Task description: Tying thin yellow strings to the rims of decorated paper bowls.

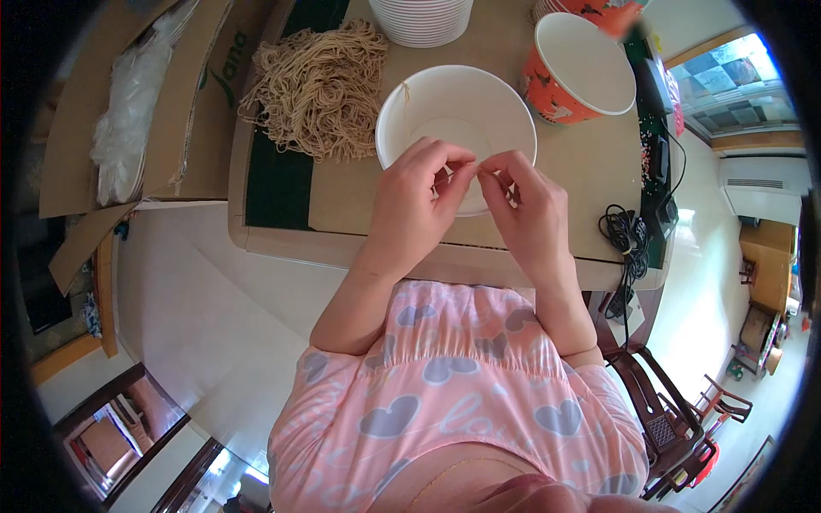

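My left hand (417, 198) and my right hand (534, 212) meet fingertip to fingertip over the near rim of a white paper bucket (455, 90). Both are closed in a pinch; what lies between the fingers is too small to make out. A short tan string end (406, 89) hangs over the bucket's far left rim. Left of the bucket lies a loose heap of tan string (321, 90) in many tangled loops. The bottom of the bucket is partly hidden by my hands.
Behind stands a stack of white buckets (423, 19). An orange printed bucket (581, 68) is at the right, with another behind it. Black coiled cables (629, 235) lie at the table's right edge. An open cardboard box (201, 111) stands left of the table.
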A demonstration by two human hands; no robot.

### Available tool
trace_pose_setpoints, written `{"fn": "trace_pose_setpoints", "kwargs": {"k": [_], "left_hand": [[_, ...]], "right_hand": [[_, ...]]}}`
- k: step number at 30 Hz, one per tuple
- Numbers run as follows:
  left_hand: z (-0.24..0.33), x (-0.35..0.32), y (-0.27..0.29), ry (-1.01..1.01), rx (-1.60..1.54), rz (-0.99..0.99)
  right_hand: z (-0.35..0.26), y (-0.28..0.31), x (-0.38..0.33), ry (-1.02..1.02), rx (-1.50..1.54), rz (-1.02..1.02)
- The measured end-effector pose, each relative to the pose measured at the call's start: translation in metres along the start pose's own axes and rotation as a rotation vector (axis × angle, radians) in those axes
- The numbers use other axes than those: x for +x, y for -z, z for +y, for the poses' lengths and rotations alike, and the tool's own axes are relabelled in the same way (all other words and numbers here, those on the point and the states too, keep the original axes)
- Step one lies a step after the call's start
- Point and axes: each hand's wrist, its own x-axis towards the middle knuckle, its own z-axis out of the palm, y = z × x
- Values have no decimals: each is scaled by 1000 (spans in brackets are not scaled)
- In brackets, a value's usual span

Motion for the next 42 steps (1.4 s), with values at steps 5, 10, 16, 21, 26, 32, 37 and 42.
{"fn": "trace_pose_setpoints", "kwargs": {"k": [5,10,16,21,26,32,37,42], "left_hand": [[-2,-1,0,5,-7,4],[-3,-1,-3,-29,26,51],[-5,-1,-4,-38,59,39],[-5,-1,-4,-41,79,35],[-6,-2,-12,-44,184,98],[-5,2,-9,-4,116,95],[0,-1,-7,69,-36,21],[14,0,5,27,7,-81]], "right_hand": [[-5,-1,0,-93,27,5],[0,-5,-1,4,9,53],[1,-7,-1,22,-56,80],[3,-9,-1,3,-60,85],[5,-11,2,27,-69,99],[-1,-5,2,-70,-4,44],[7,-7,0,-46,255,103],[7,10,1,-19,205,115]]}}
